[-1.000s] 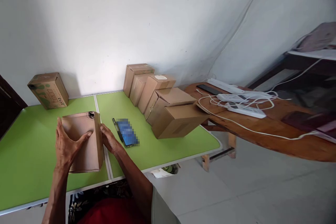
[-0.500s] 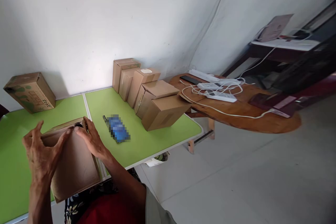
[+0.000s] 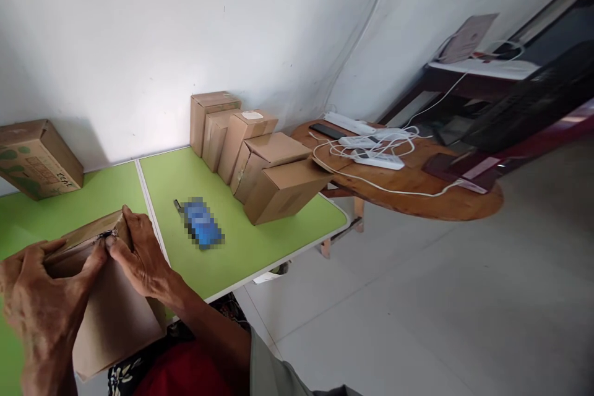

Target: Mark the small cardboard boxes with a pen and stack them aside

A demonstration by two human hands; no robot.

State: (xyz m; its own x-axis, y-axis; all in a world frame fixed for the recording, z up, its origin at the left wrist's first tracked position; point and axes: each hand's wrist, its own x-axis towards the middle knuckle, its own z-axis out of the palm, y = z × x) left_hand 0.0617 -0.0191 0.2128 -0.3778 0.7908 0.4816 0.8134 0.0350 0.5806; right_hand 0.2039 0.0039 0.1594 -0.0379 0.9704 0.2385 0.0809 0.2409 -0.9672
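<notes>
Both arms reach forward from the bottom edge, bare up to the elbows. The left hand [image 3: 39, 297] sits low at the left, fingers curled, thumb pointing to the right. The right hand [image 3: 139, 253] is just beside it, knuckles up, fingers bent. The two thumbs meet, tip to tip.

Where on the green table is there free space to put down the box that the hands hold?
Bare green table lies between the blurred blue phone and the row of plain brown cardboard boxes, and also between the printed cardboard box and the held brown box. The round wooden table is crowded with white power strips and cables.
</notes>
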